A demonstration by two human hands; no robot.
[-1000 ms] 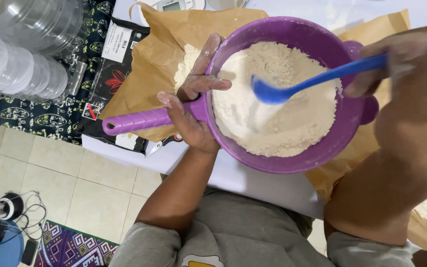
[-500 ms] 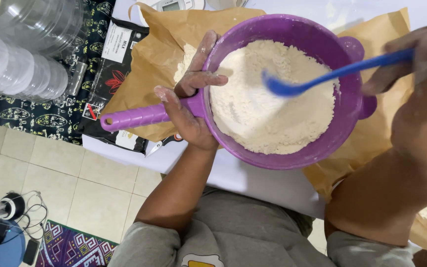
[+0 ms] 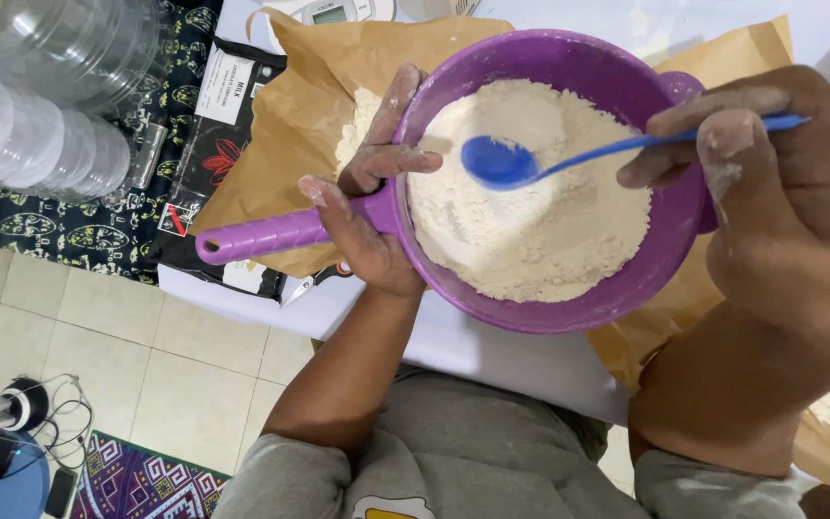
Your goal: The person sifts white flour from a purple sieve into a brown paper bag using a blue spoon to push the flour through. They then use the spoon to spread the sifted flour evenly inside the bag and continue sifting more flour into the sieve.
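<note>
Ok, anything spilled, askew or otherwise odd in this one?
Minor mess only: white powder lies on the brown paper beside the purple sieve, near the left hand. Both hands are dusted with it; the right hand holds the blue spoon.

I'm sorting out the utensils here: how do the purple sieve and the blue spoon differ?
The purple sieve is a wide, deep bowl full of pale flour; the blue spoon is small, slim and shallow. The left hand grips the sieve at the base of its thick handle; the right hand pinches the spoon's thin handle between its fingers. Both look like plastic and meet the flour.
</note>
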